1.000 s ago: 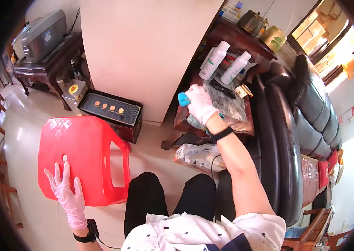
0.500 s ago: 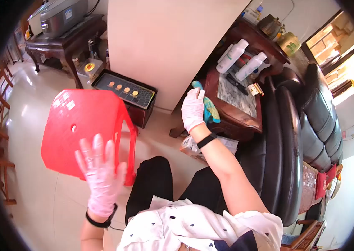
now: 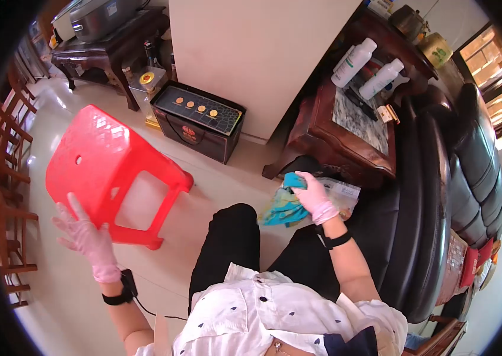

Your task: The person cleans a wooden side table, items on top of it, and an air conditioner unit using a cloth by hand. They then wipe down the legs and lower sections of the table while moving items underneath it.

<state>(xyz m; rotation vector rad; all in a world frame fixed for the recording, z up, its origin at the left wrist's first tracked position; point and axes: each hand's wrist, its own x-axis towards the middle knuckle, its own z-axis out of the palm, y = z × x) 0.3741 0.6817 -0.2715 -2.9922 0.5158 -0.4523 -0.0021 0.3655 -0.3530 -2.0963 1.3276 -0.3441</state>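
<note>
A red plastic stool is tilted on the left, its seat towards me and its legs pointing right. My left hand, in a pale pink glove, has its fingers spread at the near edge of the seat. Whether it touches the stool I cannot tell for sure. My right hand, gloved too, grips a teal and yellowish cloth that hangs down above my knees.
Two white spray bottles lie on a marble-topped wooden side table at right, beside a black leather sofa. A black gift box stands by the wall. Wooden chairs line the far left.
My right hand has come down from beside the side table, bringing the cloth towards my knees. The stool has turned and shifted left, and my left hand has moved left and slightly down.
</note>
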